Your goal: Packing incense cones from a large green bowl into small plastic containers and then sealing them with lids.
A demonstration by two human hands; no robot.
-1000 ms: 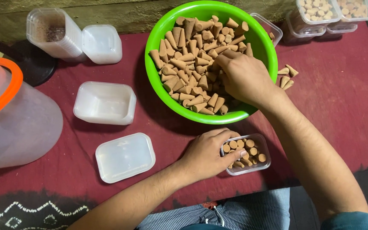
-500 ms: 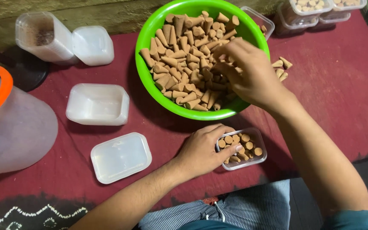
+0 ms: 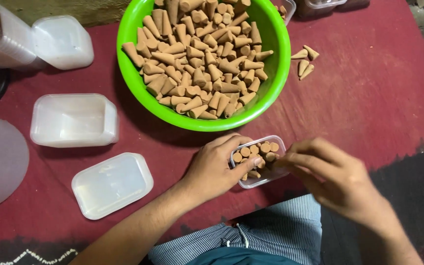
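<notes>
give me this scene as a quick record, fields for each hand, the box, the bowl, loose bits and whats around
left hand: grips the near left side of the small clear box
right hand: fingertips at the box's right edge
small clear box: on the red cloth, packed with upright brown cones
green bowl: heaped with brown cones, just behind the box
loose cones: four on the cloth, right of the bowl
empty clear boxes: two, left of the bowl
red cloth: covers the work surface
</notes>
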